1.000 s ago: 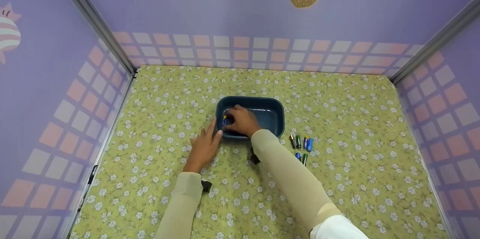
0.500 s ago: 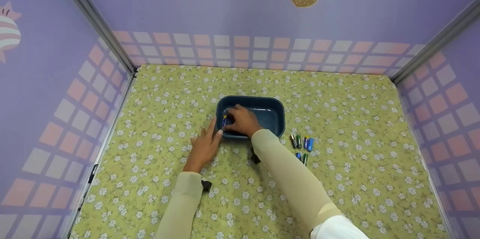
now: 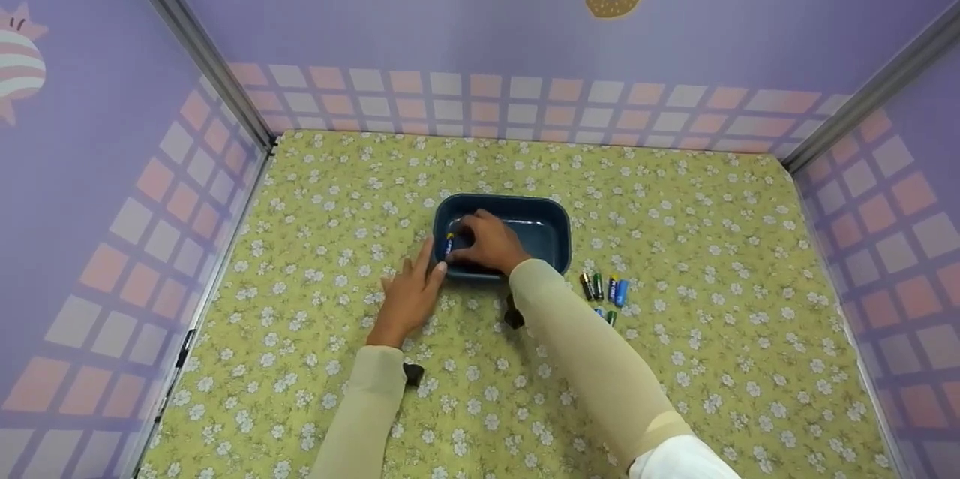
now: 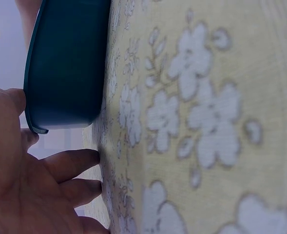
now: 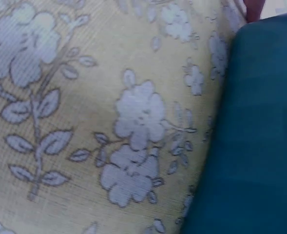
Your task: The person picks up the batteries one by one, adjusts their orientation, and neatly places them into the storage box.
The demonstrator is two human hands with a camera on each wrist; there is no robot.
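A dark blue-green rectangular plastic basin (image 3: 555,269) stands mid-table in the head view. My right hand (image 3: 491,242) reaches down into its left part, thumb and fingers bent at the two ends of a blue battery (image 3: 449,245) with a yellow tip. My left hand (image 3: 409,299) is at the basin's left front corner, fingers extended. In the left wrist view the left hand (image 4: 21,180) has its thumb at the rim of the basin (image 4: 70,63), with other fingertips down at the tablecloth. The right wrist view shows the basin wall (image 5: 255,136) but no fingers.
Right of the basin lie several batteries: a black one (image 3: 587,287), a green one (image 3: 598,286) and a light blue one (image 3: 622,293) among them. My right forearm (image 3: 585,351) partly covers the front ones. Purple walls (image 3: 487,21) enclose the flowered tablecloth (image 3: 712,254).
My right hand and forearm have shifted slightly to the right, covering more of the front batteries. The left hand and the basin stay in place.
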